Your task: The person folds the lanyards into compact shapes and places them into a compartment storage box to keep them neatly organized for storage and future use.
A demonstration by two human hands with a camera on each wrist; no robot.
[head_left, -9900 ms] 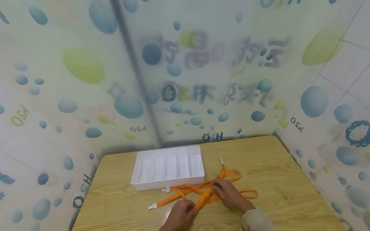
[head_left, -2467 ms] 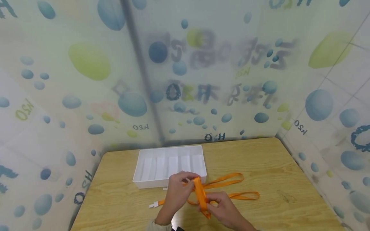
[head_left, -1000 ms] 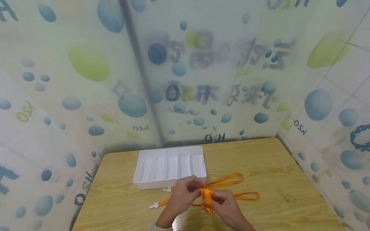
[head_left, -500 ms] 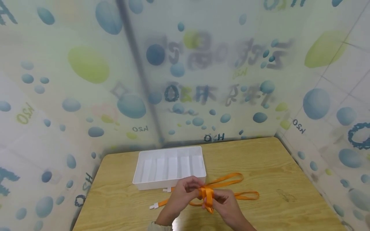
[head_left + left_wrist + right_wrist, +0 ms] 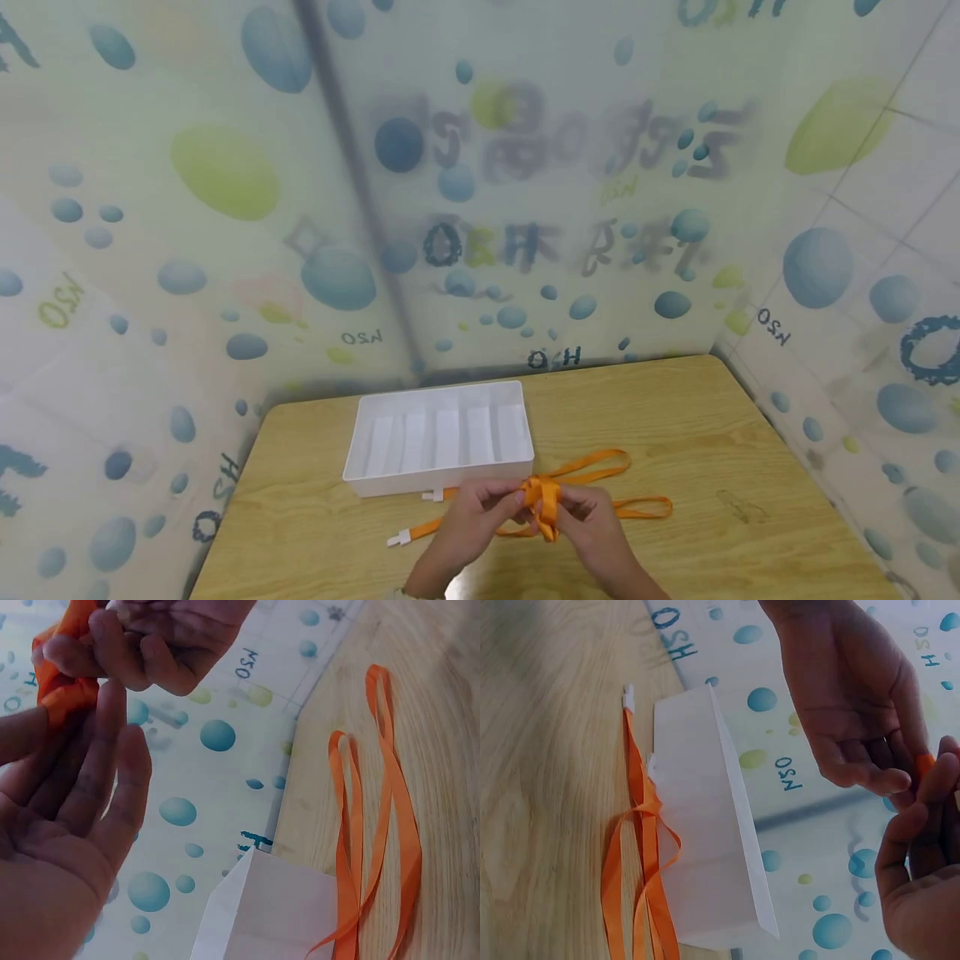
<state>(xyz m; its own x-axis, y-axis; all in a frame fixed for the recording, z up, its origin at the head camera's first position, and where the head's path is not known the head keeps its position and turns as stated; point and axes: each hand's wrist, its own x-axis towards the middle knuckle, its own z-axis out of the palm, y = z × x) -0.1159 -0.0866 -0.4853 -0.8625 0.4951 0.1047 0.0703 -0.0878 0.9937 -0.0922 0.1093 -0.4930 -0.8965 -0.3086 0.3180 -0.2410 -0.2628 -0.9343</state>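
An orange lanyard (image 5: pixel 549 503), folded into a short looped bundle, is held up between both hands over the table. My left hand (image 5: pixel 476 518) pinches its left side between thumb and fingers. On the other side my right hand (image 5: pixel 595 529) grips it with curled fingers. In the left wrist view the orange band (image 5: pixel 64 682) passes between the two hands, which meet closely. Below them more orange lanyards (image 5: pixel 645 507) lie spread on the table, long loops to the right, white clips (image 5: pixel 400 538) to the left. The held lanyard's own clip is hidden by the fingers.
A white tray with several compartments (image 5: pixel 437 481) stands behind the hands, lanyards along its front wall. The wooden table (image 5: pixel 697 433) meets a patterned wall (image 5: pixel 480 333) at the back and another at the right.
Earlier the hands lay low on spread lanyards; one lanyard has since been lifted and folded into a short bundle. Over the last second its band has been wrapped around and the hands have shifted slightly.
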